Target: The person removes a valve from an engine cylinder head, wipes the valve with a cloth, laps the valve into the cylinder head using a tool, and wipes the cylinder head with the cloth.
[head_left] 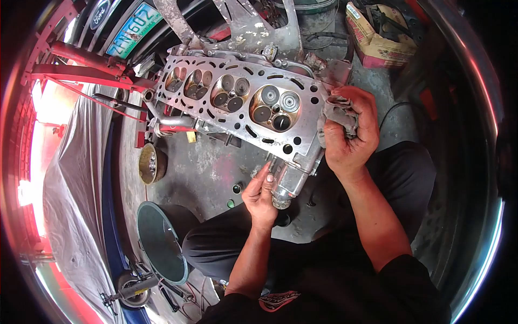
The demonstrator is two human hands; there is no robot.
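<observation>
A metal cylinder head [243,110] is propped up in front of me, its flat face with the combustion chambers and valves turned toward me. One valve opening in the nearest chamber looks darker than the others. My right hand [353,137] is closed around a crumpled grey rag [342,116], which presses against the right end of the head. Below, my left hand [260,201] grips the head's lower edge beside a cylindrical housing [291,179]; its fingertips are partly hidden there.
Red metal stand arms [91,62] and a car front with a licence plate [134,29] are at upper left. A dark bucket [162,243] stands at lower left, near a small bowl [152,163]. A torn cardboard box [377,46] holds parts at upper right.
</observation>
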